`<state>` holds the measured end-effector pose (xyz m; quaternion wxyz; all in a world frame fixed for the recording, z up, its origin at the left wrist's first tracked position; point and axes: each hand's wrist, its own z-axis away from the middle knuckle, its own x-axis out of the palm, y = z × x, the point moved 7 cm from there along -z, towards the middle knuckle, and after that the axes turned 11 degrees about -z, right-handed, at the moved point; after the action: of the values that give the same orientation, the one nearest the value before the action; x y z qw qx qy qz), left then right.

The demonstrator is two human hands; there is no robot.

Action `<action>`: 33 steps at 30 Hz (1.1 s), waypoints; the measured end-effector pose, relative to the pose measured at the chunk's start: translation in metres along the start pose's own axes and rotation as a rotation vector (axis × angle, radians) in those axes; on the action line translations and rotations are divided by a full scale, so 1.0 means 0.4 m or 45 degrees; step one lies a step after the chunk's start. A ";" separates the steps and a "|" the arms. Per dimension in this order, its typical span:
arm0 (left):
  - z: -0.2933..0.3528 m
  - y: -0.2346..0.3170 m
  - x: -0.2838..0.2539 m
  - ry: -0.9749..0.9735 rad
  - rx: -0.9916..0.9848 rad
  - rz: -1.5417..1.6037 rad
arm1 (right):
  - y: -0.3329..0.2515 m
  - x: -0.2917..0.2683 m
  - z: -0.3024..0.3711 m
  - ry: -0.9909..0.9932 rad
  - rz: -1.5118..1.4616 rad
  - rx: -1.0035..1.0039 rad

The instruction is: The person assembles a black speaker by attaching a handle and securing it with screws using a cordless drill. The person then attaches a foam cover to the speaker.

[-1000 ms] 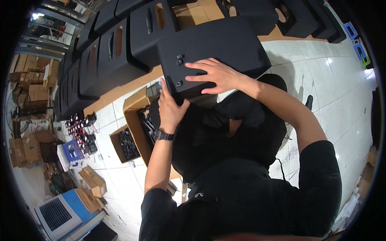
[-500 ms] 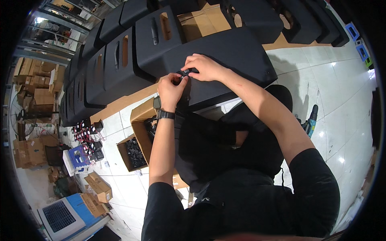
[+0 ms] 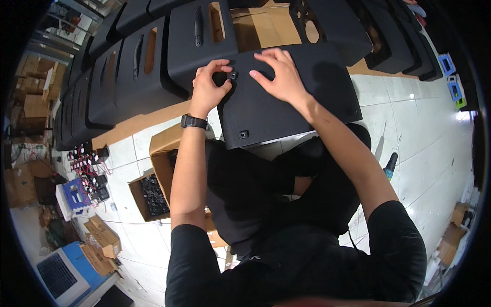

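Note:
In front of me a black, felt-looking cabinet lies with its broad face up. My left hand curves over its left edge, thumb and fingers apart. A small black square fitting sits on the panel just beside those fingertips; whether they touch it I cannot tell. Near the cabinet's near left corner is a similar square fitting. My right hand hovers over or rests on the panel's far middle, thumb and fingers spread, holding nothing.
Several black cabinets, some with strap handles, stand beyond and to the left. By my left forearm are a cardboard box of small black parts and a taller carton. A power tool stands on the tiled floor at right.
Both hands were together at a small black part near the panel's left edge. They have moved apart and farther forward, the right one opening, and two square fittings now show on the panel.

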<state>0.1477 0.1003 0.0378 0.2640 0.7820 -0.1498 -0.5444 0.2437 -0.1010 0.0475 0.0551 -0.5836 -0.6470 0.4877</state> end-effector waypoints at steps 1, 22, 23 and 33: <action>0.004 -0.007 0.003 0.073 0.002 0.027 | -0.005 -0.007 -0.022 -0.073 0.095 -0.089; -0.026 -0.080 -0.012 0.296 -0.143 -0.147 | 0.100 0.204 -0.187 -0.992 0.254 -0.415; -0.025 -0.091 -0.008 0.274 -0.171 -0.099 | 0.100 0.209 -0.197 -1.023 0.276 -0.429; 0.108 0.029 -0.026 0.213 -0.061 -0.565 | 0.088 0.218 -0.213 -1.158 0.285 -0.573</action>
<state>0.1044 0.0856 0.0410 0.1678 0.8318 0.0612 -0.5256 0.2954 0.0122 0.0239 -0.4111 -0.3755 -0.6280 0.5437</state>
